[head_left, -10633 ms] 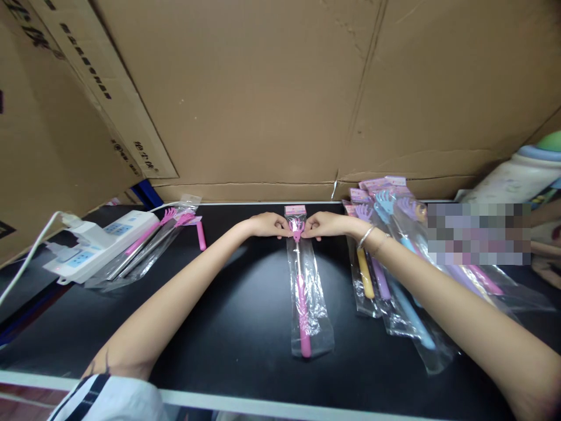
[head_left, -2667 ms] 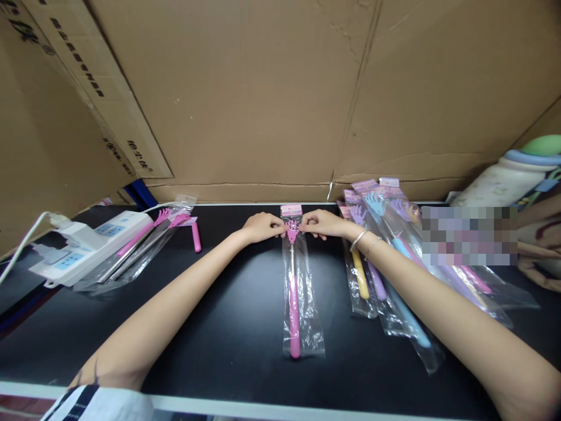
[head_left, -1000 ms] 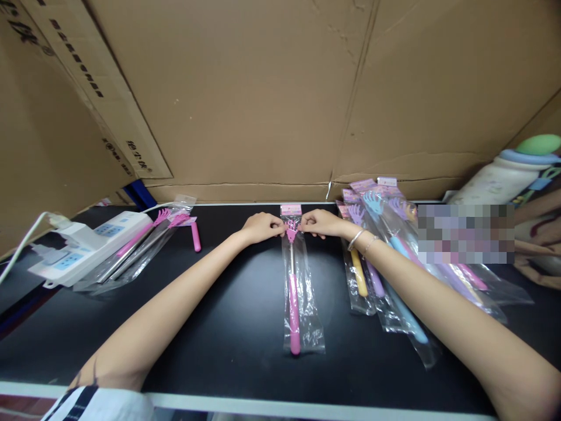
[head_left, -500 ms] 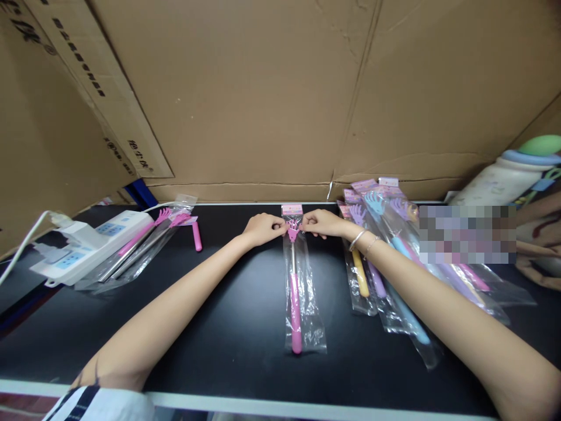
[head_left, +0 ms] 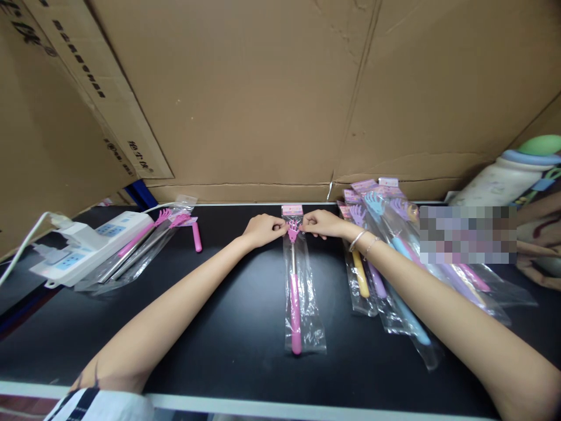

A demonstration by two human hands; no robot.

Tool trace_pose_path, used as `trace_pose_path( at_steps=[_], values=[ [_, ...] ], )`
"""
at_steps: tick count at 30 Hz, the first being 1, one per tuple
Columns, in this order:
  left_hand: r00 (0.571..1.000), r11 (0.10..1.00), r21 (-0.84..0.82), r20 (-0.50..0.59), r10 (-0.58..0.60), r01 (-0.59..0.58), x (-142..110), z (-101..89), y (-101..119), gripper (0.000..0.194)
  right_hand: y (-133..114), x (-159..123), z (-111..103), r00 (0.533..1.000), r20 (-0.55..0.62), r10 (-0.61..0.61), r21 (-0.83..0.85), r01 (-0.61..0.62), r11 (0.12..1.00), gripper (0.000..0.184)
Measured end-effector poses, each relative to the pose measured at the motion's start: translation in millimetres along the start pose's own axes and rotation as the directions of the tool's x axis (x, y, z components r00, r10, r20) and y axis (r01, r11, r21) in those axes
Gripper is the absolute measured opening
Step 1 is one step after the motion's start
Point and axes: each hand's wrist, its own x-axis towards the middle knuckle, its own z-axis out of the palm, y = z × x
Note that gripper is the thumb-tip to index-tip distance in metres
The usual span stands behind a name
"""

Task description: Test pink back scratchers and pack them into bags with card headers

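A pink back scratcher [head_left: 295, 304] with a metal shaft lies lengthwise on the black table in a clear plastic bag [head_left: 313, 316]. Its claw end points away from me, just below the bag's pink header card [head_left: 292, 209]. My left hand [head_left: 265, 229] pinches the bag's left edge beside the claw. On the opposite edge, my right hand [head_left: 323, 224] also pinches the plastic, thumb and finger together. A bracelet [head_left: 358, 240] circles my right wrist.
Several bagged back scratchers [head_left: 385, 263] lie overlapping at the right, partly under my right forearm. At left are a white power strip [head_left: 94, 245], two pink-headed scratchers [head_left: 144, 240] and a loose pink handle [head_left: 197, 237]. A bottle [head_left: 499, 181] and another person's hand [head_left: 541, 263] are far right. Cardboard [head_left: 254, 93] walls the back.
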Motion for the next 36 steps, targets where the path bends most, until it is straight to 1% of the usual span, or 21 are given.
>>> trace_pose_path(
  at_steps=[5, 13, 19, 26, 31, 34, 36],
  values=[
    [1.0, 1.0, -0.006, -0.005, 0.001, -0.001, -0.2, 0.0, -0.2, 0.038, -0.3, -0.5, 0.0, 1.0, -0.001, 0.0, -0.007, 0.0, 1.0, 0.031],
    [0.999, 0.999, -0.03, -0.025, 0.032, -0.032, -0.5, 1.2, -1.6, 0.039, -8.3, -4.6, -0.7, 1.0, -0.018, 0.013, -0.019, -0.014, 1.0, 0.038],
    [0.996, 0.996, -0.068, -0.059, 0.06, -0.064, -2.0, 0.0, 0.4, 0.036, -9.6, -4.1, 1.1, 0.997, -0.06, 0.05, -0.009, -0.051, 0.999, 0.031],
    [0.996, 0.991, -0.104, -0.049, 0.077, -0.082, -0.5, 1.1, -1.8, 0.035, -6.0, -0.7, 1.2, 0.998, -0.038, 0.051, 0.054, -0.049, 0.997, 0.024],
    [0.995, 0.984, -0.151, -0.031, 0.093, -0.097, 1.1, 0.3, -4.3, 0.046, -13.5, -2.5, -3.1, 0.992, -0.125, 0.008, 0.078, 0.002, 0.997, 0.015],
    [0.995, 0.98, -0.173, -0.008, 0.102, -0.102, 2.3, -0.8, -5.1, 0.055, -22.1, -7.1, -11.7, 0.985, -0.167, -0.047, 0.081, 0.062, 0.995, 0.014],
    [0.994, 0.979, -0.173, 0.011, 0.107, -0.103, 3.3, -1.0, -5.7, 0.057, -28.5, -11.9, -20.1, 0.981, -0.179, -0.076, 0.08, 0.091, 0.993, 0.014]
  ],
)
